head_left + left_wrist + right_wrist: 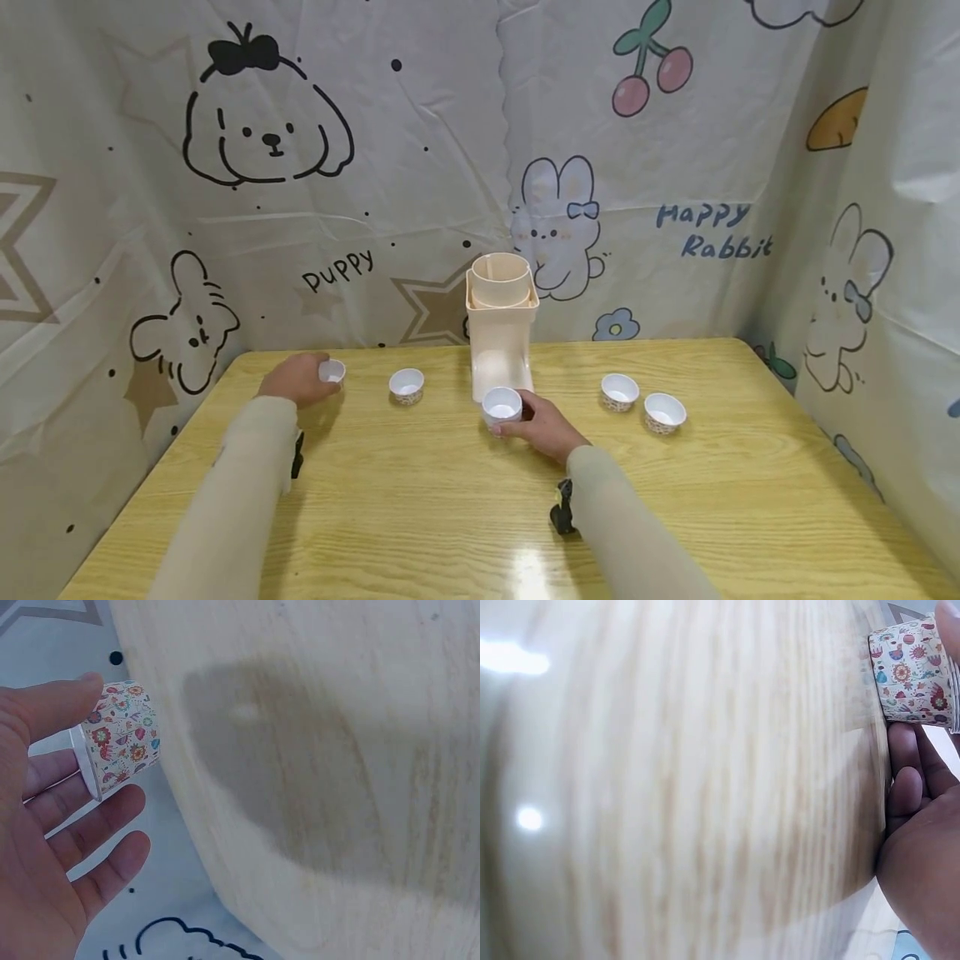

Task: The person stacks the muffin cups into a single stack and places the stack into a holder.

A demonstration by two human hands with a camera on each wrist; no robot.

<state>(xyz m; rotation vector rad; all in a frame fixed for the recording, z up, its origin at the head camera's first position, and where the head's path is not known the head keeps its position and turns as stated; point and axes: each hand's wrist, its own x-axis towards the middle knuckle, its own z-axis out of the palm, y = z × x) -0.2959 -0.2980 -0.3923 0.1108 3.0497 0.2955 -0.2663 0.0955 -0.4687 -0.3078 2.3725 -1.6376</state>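
Note:
At the table's far left, my left hand (299, 379) grips a small paper cup (332, 372) with a white inside. The left wrist view shows the thumb on the floral-printed side of this paper cup (124, 739), with fingers behind its rim. My right hand (546, 427) holds another paper cup (501, 405) between thumb and fingers, just in front of a cream plastic dispenser (498, 333). In the right wrist view, this paper cup (911, 671) has the same print and stands upright by the tabletop; its rim looks layered. The hand partly hides it.
One paper cup (407, 386) stands between my left hand and the dispenser. Two more, a paper cup (619, 392) and a nearer paper cup (664, 412), stand to the right. A printed curtain (420, 167) hangs behind the wooden table (390, 517) and along its sides.

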